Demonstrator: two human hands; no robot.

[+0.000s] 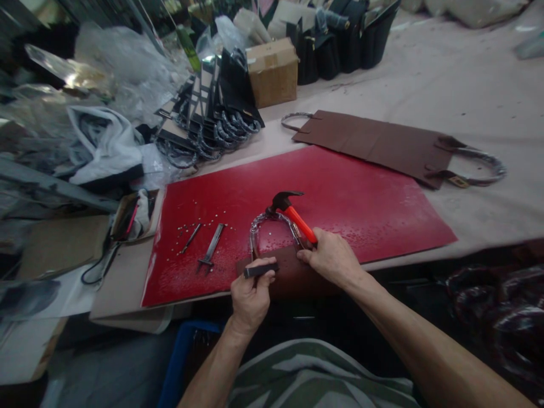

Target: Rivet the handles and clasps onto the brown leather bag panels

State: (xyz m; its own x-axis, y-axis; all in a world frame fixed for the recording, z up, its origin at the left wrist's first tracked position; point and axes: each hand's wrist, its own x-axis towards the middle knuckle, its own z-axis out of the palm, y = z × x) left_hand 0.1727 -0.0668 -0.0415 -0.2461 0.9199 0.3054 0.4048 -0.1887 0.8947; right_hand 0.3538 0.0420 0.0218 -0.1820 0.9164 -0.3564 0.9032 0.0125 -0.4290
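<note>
My left hand (250, 294) is closed round a short dark metal bar (260, 270), held flat over a brown leather piece (289, 272) at the near edge of the red mat (361, 198). My right hand (331, 258) grips a hammer (293, 212) by its orange handle, its black head raised over the mat. A plastic-wrapped curved handle (272, 224) arches up from the brown piece, between the two hands.
Two dark metal punch tools (210, 246) and scattered small rivets lie on the mat's left part. A flat brown bag (378, 144) with wrapped handles lies behind the mat. Stacked black bags (212, 122), a cardboard box (272, 71) and plastic wrap crowd the far left.
</note>
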